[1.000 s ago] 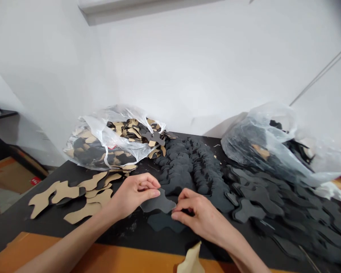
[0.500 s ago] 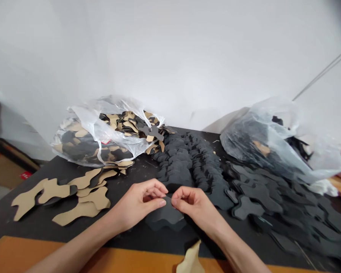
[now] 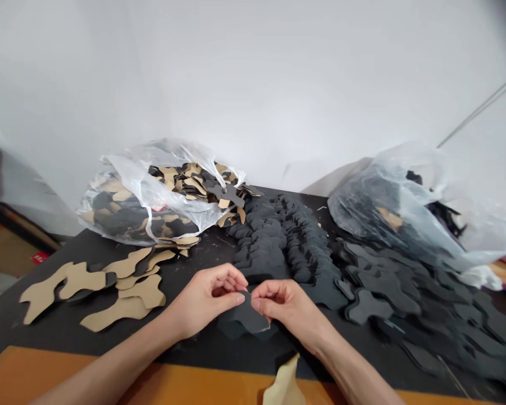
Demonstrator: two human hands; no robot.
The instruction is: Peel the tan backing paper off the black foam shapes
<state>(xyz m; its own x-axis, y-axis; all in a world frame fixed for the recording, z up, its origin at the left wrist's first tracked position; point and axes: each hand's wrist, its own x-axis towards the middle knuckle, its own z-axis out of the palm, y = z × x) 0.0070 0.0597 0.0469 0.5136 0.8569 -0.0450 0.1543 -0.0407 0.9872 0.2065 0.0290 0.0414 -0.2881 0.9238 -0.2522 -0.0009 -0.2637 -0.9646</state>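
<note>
Between my two hands is a dark grey, wavy-edged flat cutout piece [image 3: 249,316], with a thin tan edge showing at its lower right. My left hand [image 3: 215,295] pinches its upper left edge between thumb and fingers. On the other side, my right hand [image 3: 284,306] has thumb and forefinger closed at its upper right edge. Another dark piece seems to lie under it, mostly hidden. Just beyond my fingertips begin overlapping rows of black cutout pieces [image 3: 263,247].
Tan cutouts [image 3: 129,312] lie at left on the black table [image 3: 185,360]. Behind them a clear plastic bag [image 3: 122,222] spills tan and black pieces. Loose dark pieces [image 3: 383,287] cover the right, below another plastic bag [image 3: 371,208]. A tan scrap [image 3: 284,388] stands at the front edge.
My right hand has shifted slightly left, its fingertips now closer to my left hand's. The held piece has tilted, and a tan edge shows at its lower right.
</note>
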